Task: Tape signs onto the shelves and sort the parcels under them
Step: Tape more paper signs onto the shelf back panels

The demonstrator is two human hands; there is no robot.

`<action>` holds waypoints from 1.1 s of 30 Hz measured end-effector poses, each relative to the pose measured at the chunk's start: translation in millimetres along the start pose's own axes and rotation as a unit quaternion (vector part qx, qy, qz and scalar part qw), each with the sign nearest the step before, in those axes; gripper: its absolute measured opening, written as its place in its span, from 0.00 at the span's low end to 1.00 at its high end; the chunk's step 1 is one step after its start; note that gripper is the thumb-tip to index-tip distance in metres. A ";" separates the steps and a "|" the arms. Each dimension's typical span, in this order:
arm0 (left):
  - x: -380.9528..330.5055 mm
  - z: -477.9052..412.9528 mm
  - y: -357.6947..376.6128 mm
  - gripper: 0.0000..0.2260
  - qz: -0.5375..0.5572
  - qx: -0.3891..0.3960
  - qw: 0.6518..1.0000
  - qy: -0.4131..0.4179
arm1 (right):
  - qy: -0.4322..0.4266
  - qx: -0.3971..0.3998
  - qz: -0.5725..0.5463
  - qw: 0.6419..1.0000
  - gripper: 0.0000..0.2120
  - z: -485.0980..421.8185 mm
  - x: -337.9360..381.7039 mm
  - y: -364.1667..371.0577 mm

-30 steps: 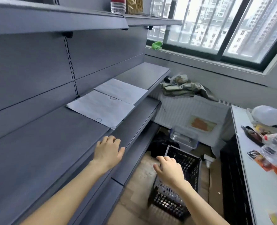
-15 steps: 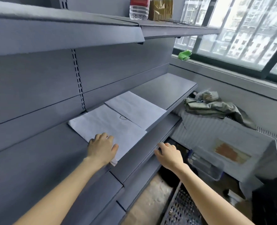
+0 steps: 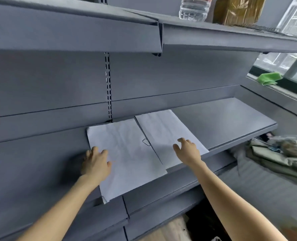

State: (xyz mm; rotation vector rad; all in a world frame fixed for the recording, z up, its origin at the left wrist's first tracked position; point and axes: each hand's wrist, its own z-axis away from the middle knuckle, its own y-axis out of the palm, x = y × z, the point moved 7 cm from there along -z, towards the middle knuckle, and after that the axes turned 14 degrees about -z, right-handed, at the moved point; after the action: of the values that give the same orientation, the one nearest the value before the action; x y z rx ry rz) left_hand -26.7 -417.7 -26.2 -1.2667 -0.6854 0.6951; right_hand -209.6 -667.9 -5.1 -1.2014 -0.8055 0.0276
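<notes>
Neither grip was closed: the left hand [image 3: 96,163] lay spread with its fingers over the left edge of the left sheet [image 3: 125,153], and the right hand [image 3: 187,150] hovered, fingers loosely curled, over the right sheet [image 3: 163,129]. Half a second earlier the left hand had rested at the near corner of the left sheet while the right hand was at the front lip of the lower shelf; both had since advanced onto the paper, which suggested that pickup of the signs was about to begin. Both sheets lay flat, side by side, on the middle shelf [image 3: 231,119]. The paper was thin, white and faintly creased; the shelf was smooth grey painted metal. Above stood a clear plastic bottle [image 3: 193,9] and a brown wrapped parcel [image 3: 238,10].
</notes>
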 end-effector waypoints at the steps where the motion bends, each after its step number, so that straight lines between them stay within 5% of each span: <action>1: 1.3 -0.4 1.5 0.18 0.013 0.009 1.000 -0.026 | 0.000 0.002 -0.003 1.000 0.22 -10.5 -5.4 -3.3; 10: 7.1 -11.9 3.3 0.25 0.136 0.051 0.970 -0.193 | 0.068 -0.015 -0.025 0.997 0.25 -74.2 -41.3 -28.3; 18: 5.8 -13.5 -0.6 0.27 0.138 0.089 0.959 -0.233 | 0.136 0.018 -0.019 0.990 0.27 -97.7 -57.9 -29.2; 33: 7.0 -18.0 1.8 0.28 0.148 0.115 0.946 -0.264 | 0.127 0.030 -0.033 0.991 0.28 -111.6 -53.7 -23.0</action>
State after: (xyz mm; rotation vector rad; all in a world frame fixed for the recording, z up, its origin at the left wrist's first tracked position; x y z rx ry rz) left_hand -8.4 -422.7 -30.5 -0.9754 -0.8237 1.3543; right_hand -194.4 -790.7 -28.6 -1.0947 -0.6158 -0.1521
